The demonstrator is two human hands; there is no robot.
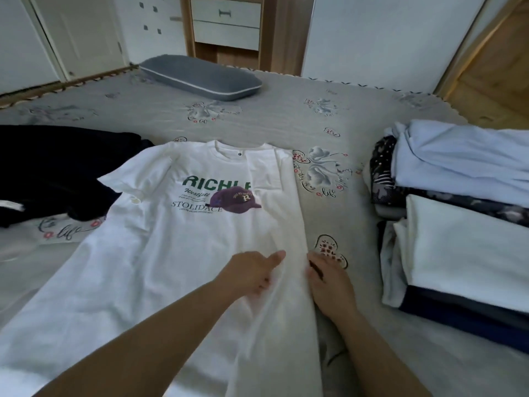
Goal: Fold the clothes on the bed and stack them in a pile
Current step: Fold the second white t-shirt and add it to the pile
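Observation:
A white T-shirt point(183, 247) with green lettering and a purple cap print lies face up on the bed, its right side folded inward along a straight edge. My left hand point(252, 272) rests on the folded strip, thumb stretched out, fingers curled into the cloth. My right hand point(329, 279) sits at the fold's right edge, fingers tucked against the fabric; whether they grip it is hidden. A pile of folded clothes point(458, 224) stands at the right, white and pale blue pieces on top of dark ones.
A dark garment point(57, 170) lies crumpled at the left, partly under the shirt's sleeve. A grey pillow point(200, 77) lies at the far side of the grey floral bedspread point(286, 116). Drawers and a wooden frame stand beyond the bed.

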